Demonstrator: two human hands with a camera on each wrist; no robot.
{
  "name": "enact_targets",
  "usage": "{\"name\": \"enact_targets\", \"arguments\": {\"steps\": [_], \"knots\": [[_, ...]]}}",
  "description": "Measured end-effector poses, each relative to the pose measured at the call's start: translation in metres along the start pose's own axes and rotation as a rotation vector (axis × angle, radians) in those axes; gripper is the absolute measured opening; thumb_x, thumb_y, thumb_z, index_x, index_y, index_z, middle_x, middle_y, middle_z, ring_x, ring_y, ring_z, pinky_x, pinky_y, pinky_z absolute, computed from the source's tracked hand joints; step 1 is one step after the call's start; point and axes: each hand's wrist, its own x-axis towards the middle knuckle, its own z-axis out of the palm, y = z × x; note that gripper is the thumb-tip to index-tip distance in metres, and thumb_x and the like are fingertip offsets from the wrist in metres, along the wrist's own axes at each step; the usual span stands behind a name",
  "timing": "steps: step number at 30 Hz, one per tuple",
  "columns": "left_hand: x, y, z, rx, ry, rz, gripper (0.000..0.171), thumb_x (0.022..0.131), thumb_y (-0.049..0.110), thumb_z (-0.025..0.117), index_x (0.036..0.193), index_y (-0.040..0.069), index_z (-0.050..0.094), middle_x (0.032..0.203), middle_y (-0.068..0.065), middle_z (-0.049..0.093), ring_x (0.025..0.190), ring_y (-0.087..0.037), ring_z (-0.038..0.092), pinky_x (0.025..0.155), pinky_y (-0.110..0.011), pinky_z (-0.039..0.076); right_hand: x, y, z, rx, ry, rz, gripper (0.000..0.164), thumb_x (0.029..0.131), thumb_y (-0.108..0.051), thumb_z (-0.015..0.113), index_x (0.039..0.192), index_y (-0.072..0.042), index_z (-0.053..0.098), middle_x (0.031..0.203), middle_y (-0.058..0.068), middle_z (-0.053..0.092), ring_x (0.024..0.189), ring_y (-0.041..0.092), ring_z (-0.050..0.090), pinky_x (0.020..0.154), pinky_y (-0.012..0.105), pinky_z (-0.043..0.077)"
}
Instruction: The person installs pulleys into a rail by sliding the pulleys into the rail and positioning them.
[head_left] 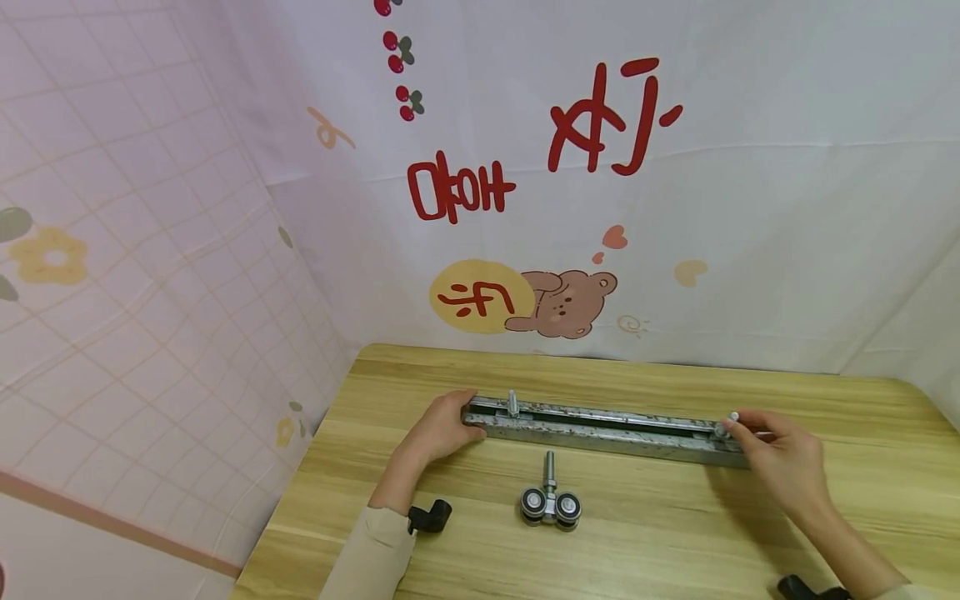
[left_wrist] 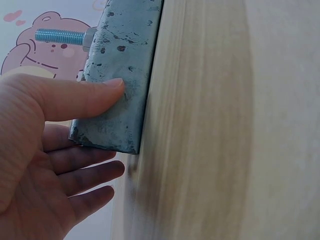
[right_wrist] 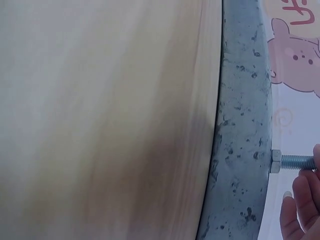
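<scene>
A grey metal channel track point(head_left: 600, 429) lies across the wooden table, its slot facing up. My left hand point(head_left: 447, 425) grips its left end; in the left wrist view the thumb point(left_wrist: 95, 97) presses the side of the track. One threaded bolt point(head_left: 513, 403) stands up from the slot near that end. A second bolt point(right_wrist: 295, 162), with a hex nut point(right_wrist: 275, 161), rises near the right end, and the fingertips of my right hand point(head_left: 787, 458) pinch its top. In front of the track lies a roller hanger point(head_left: 550, 504) with black-and-silver wheels and a threaded stem.
The wood-grain table point(head_left: 645, 542) meets a white printed cloth point(head_left: 750, 250) behind the track. A gridded cloth point(head_left: 187, 333) hangs at the left. Black wrist camera mounts point(head_left: 431, 517) sit beside both forearms.
</scene>
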Motion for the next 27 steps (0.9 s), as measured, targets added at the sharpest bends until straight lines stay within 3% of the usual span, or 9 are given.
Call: {"name": "enact_targets", "arguments": {"steps": [5,12,14,27], "knots": [[0.000,0.000,0.000,0.001,-0.002,0.001,0.076,0.091,0.019,0.084,0.155,-0.001,0.047,0.153,-0.020,0.053,0.138,-0.038,0.053,0.110,-0.053,0.048,0.000,-0.003,0.005,0.001,-0.009,-0.022,0.012,0.084,0.000,0.086,0.095,0.000,0.082,0.088,-0.032,0.065,0.070,-0.015,0.060,0.054,0.009,0.048],[0.000,0.001,-0.001,-0.004,0.000,0.003,0.077,0.091,0.020,0.084,0.155,-0.002,0.048,0.154,-0.021,0.052,0.142,-0.039,0.049,0.113,-0.054,0.045,0.000,-0.008,0.012,-0.005,-0.017,-0.058,0.013,0.083,0.002,0.086,0.095,0.001,0.082,0.089,0.013,0.078,0.070,-0.015,0.060,0.055,0.009,0.049],[0.000,0.001,-0.001,-0.007,0.000,0.005,0.077,0.091,0.020,0.084,0.155,-0.002,0.048,0.154,-0.021,0.052,0.142,-0.039,0.049,0.113,-0.054,0.045,-0.001,-0.009,0.013,-0.008,-0.023,-0.064,0.013,0.084,0.002,0.085,0.096,0.001,0.081,0.092,0.020,0.077,0.072,-0.016,0.058,0.056,0.008,0.048],[0.002,0.000,0.000,0.009,-0.003,0.000,0.076,0.091,0.019,0.084,0.155,-0.001,0.048,0.154,-0.021,0.051,0.143,-0.039,0.048,0.113,-0.054,0.045,-0.003,-0.015,0.017,-0.019,-0.045,-0.051,0.012,0.088,0.001,0.082,0.099,0.004,0.080,0.095,0.022,0.077,0.073,-0.015,0.057,0.057,0.009,0.049]]}}
